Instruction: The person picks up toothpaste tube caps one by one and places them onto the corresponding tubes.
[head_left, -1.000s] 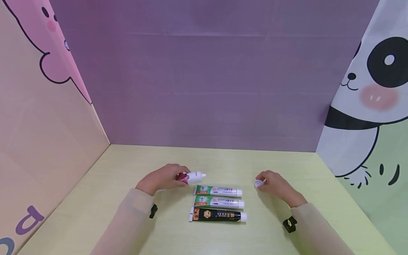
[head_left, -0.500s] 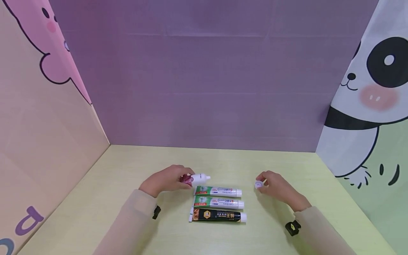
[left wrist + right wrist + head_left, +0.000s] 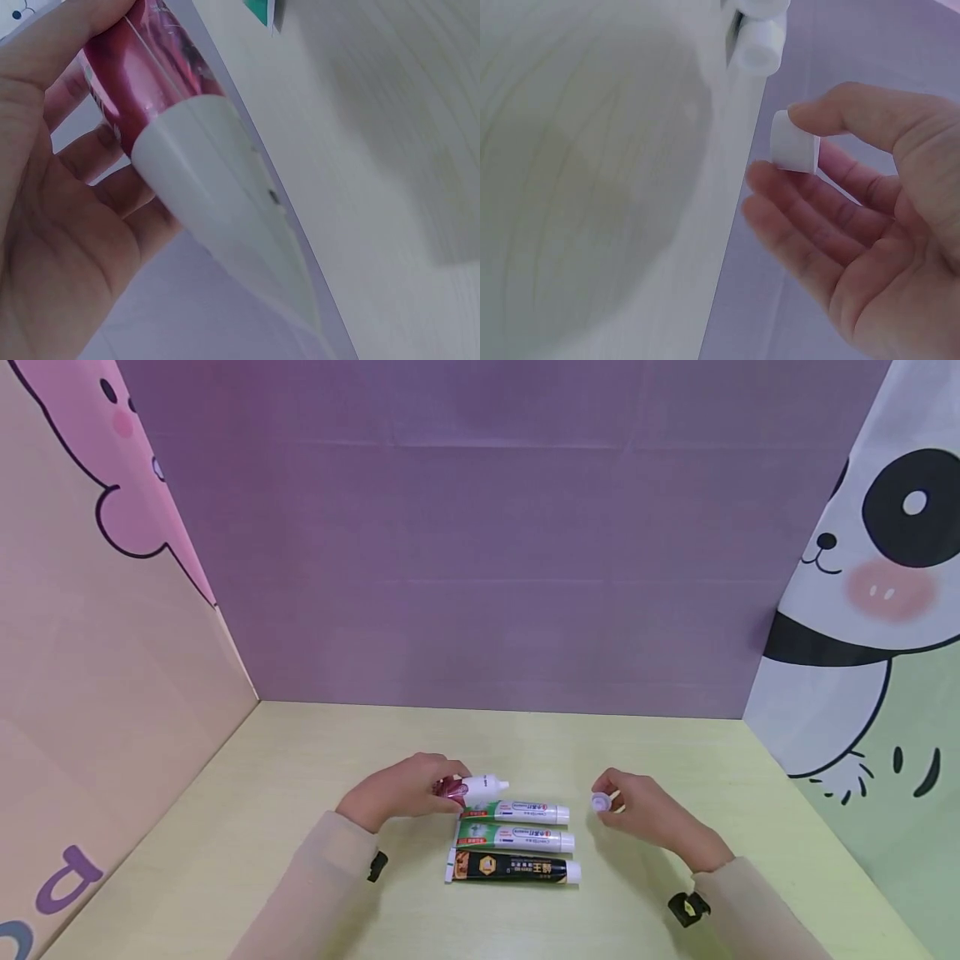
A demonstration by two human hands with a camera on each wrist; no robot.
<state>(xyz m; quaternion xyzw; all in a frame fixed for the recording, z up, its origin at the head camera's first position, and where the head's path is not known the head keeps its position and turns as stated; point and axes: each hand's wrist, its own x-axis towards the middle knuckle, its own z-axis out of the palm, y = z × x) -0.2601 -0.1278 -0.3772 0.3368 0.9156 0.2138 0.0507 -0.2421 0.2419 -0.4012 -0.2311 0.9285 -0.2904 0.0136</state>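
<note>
My left hand [image 3: 408,789] grips an uncapped toothpaste tube [image 3: 480,789], white toward the nozzle and shiny dark red toward its other end. In the left wrist view the tube [image 3: 210,165] slants across, thumb on one side and fingers behind it. Pinched between thumb and fingers of my right hand [image 3: 648,810] is a small white cap [image 3: 601,802]; the right wrist view shows the cap [image 3: 793,142] side-on. Between the hands lie two green-and-white toothpaste tubes [image 3: 532,812] and a black toothpaste tube [image 3: 513,866], capped ends to the right. The held tube's nozzle points right, toward the cap.
The pale wooden table [image 3: 315,727] meets a purple cloth backdrop [image 3: 487,568] behind. A pinkish panel [image 3: 112,693] stands at the left, and a panda-print panel [image 3: 847,710] at the right.
My left hand has moved right and slightly nearer with the red-and-white tube, which now overlaps the top lying tube. The right hand has shifted slightly left and nearer with the cap.
</note>
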